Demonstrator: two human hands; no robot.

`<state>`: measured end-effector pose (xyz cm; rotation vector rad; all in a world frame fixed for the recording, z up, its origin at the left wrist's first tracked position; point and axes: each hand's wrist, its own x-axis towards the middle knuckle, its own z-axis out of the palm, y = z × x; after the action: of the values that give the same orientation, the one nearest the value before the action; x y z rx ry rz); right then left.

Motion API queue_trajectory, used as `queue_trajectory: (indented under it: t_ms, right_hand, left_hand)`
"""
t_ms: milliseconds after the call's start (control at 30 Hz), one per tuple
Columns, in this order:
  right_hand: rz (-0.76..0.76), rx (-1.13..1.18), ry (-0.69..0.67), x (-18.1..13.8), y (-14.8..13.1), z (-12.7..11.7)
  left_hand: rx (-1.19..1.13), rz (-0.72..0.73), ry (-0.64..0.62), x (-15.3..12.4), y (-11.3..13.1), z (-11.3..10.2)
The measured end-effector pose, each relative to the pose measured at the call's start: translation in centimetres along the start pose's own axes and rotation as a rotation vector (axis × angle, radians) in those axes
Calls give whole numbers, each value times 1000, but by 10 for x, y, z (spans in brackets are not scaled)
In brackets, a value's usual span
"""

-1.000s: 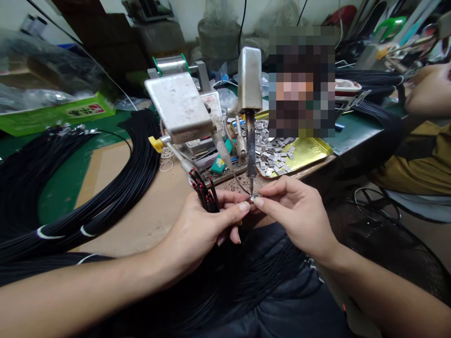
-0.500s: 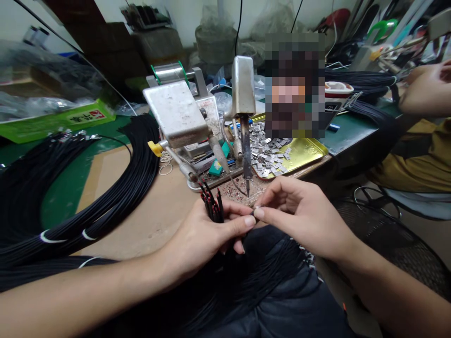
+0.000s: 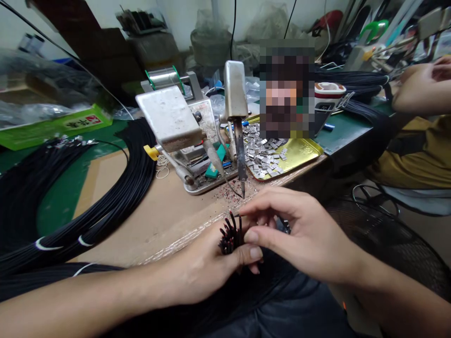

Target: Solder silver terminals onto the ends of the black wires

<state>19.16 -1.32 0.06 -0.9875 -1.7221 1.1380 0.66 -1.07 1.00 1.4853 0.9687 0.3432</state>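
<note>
My left hand (image 3: 214, 265) is closed round a bunch of black wires (image 3: 229, 234) whose red-tipped ends stick up above my thumb. My right hand (image 3: 299, 234) sits just to the right, thumb and forefinger pinched on one wire end at the top of the bunch. Both hands are over my lap, below the tip of a fixed soldering iron (image 3: 240, 155) that hangs from a metal stand (image 3: 172, 117) with a solder spool (image 3: 165, 77).
A large bundle of black cables (image 3: 88, 202) curves over the table on the left. A gold tray (image 3: 303, 150) holds several small metal parts. Another person's hand (image 3: 419, 84) works at the far right. A green box (image 3: 59, 124) lies at the back left.
Both hands dropped down and away from the soldering iron tip toward my lap. The small metal part pinched earlier is out of sight, and my right fingers now pick at the wire ends.
</note>
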Motion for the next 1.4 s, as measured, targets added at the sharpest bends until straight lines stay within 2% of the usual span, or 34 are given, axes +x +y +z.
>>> queue_trajectory:
  t_ms: [100, 200, 300, 400, 467, 533, 733, 867, 933, 1100, 1200, 1300, 1400]
  right_hand:
    - [-43, 46, 12, -2, 1, 13]
    - [3, 77, 12, -2, 3, 13]
    - [71, 114, 58, 0, 4, 5]
    - [105, 77, 107, 2, 7, -2]
    - [134, 63, 104, 4, 8, -6]
    - [161, 78, 91, 5, 9, -8]
    - [182, 185, 46, 6, 16, -8]
    - [125, 420, 38, 4, 22, 8]
    - [137, 463, 41, 3, 22, 16]
    - [217, 231, 62, 3, 14, 9]
    - [291, 98, -11, 6, 11, -4]
    - [297, 99, -63, 7, 12, -9]
    - [191, 223, -36, 5, 16, 0]
  left_hand:
    - [67, -24, -47, -2, 0, 2]
    - [-15, -37, -20, -1, -3, 2]
    - [-153, -7, 82, 2, -8, 1]
    - [-188, 1, 233, 4, -11, -2]
    - [-211, -18, 318, 5, -10, -4]
    - [-250, -45, 350, 6, -8, -5]
    - [-252, -109, 336, 5, -4, -6]
    - [-237, -162, 265, 5, -3, -3]
    - [-233, -163, 223, 5, -4, -1]
    - [-159, -107, 210, 5, -6, -1]
    - [-142, -76, 218, 5, -7, -3]
    - [-145, -79, 219, 6, -6, -4]
    - [-166, -91, 208, 6, -5, -6]
